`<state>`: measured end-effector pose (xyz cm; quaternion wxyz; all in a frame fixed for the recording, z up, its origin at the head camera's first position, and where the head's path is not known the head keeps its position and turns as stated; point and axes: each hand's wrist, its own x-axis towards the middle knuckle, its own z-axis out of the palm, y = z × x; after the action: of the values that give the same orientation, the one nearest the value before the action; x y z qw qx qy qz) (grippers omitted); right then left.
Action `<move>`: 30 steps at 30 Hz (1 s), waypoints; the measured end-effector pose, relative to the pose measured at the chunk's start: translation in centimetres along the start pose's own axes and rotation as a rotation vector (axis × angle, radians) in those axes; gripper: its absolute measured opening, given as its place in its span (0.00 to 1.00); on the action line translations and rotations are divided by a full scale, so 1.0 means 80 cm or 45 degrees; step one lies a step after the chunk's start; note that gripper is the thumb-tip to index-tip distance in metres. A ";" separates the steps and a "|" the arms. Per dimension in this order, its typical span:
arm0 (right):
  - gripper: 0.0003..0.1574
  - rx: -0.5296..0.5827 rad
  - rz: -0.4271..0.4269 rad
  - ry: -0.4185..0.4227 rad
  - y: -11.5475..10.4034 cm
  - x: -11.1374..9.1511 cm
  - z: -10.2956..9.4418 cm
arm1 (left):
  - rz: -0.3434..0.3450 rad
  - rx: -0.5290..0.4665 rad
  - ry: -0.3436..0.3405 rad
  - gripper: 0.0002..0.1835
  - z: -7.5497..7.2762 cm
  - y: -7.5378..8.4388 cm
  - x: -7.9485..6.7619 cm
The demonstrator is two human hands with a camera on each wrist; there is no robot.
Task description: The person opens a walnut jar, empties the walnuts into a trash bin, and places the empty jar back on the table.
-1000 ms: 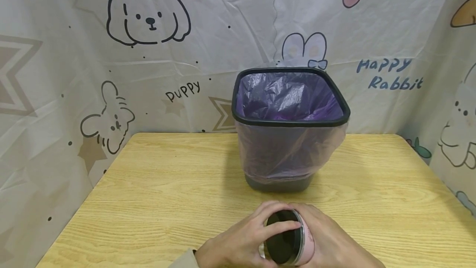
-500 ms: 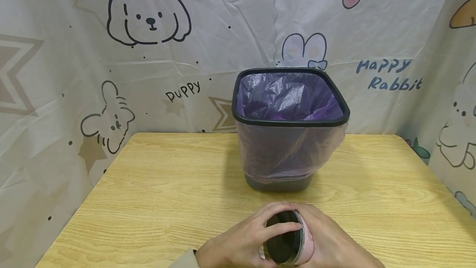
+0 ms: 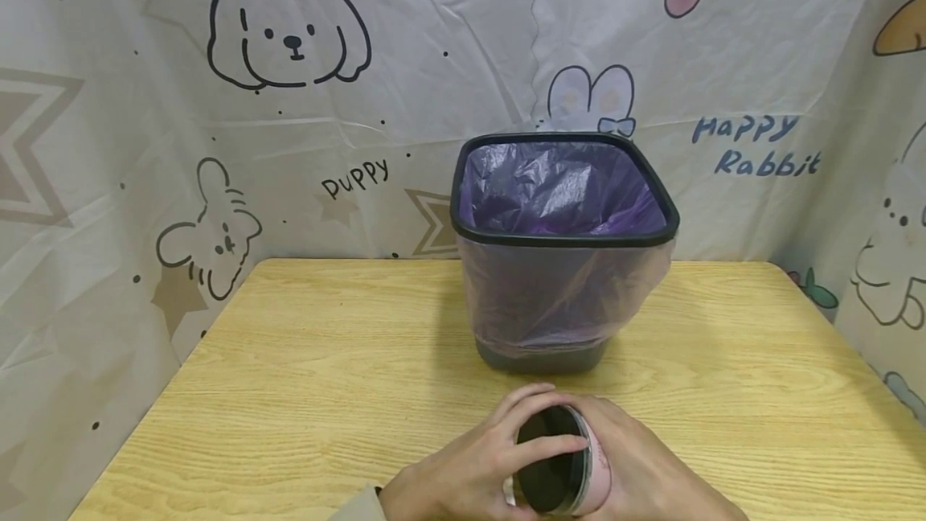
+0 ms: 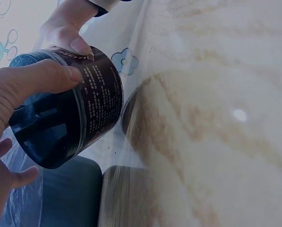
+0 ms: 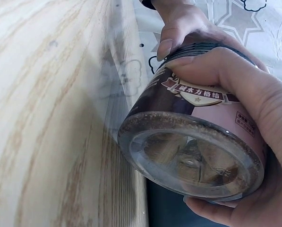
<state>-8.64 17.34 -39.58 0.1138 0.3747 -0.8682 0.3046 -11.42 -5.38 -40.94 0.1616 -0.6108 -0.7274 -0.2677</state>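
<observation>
Two hands share one jar: the left hand (image 3: 466, 465) curls about its capped end, one finger laid across the top to the edge, while the right hand (image 3: 644, 465) grips the labelled wall. Beneath spreads the wood-grain table (image 3: 311, 392); we cannot settle whether the jar touches it, but should the right hand's hold slip on the smooth side, we judge that the jar could drop or roll there. Near, just beyond the hands, stands the bin (image 3: 564, 240); a sudden forward jerk might knock it. We see its purple liner (image 3: 571, 183) folded over the rim and nothing in the visible part, though the floor is hidden. Next in size comes the jar (image 4: 100, 94), between the hands at the table's near side, tilted, its capped end toward the left hand. Through its clear base (image 5: 192, 156) we note brownish shapes, yet cannot tell contents from reflections. Smallest is the black lid (image 3: 550, 481), apparently seated. Were it to come off abruptly with the jar aslant, we suppose any loose contents could spill; a left-hand digit lapping from lid onto label (image 4: 103, 87) might also hinder any turning.
</observation>
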 end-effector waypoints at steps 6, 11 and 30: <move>0.60 -0.014 0.019 0.007 -0.001 -0.001 0.000 | -0.016 -0.027 -0.025 0.46 0.000 0.000 -0.001; 0.59 -0.021 0.012 0.014 -0.002 0.000 0.001 | -0.015 -0.027 -0.012 0.46 0.001 0.000 -0.003; 0.58 -0.011 0.024 0.006 -0.001 0.000 0.001 | -0.036 -0.020 -0.045 0.47 -0.001 0.001 0.000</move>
<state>-8.57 17.27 -39.59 0.1147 0.3652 -0.8729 0.3027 -11.36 -5.40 -40.88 0.1400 -0.6064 -0.7366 -0.2648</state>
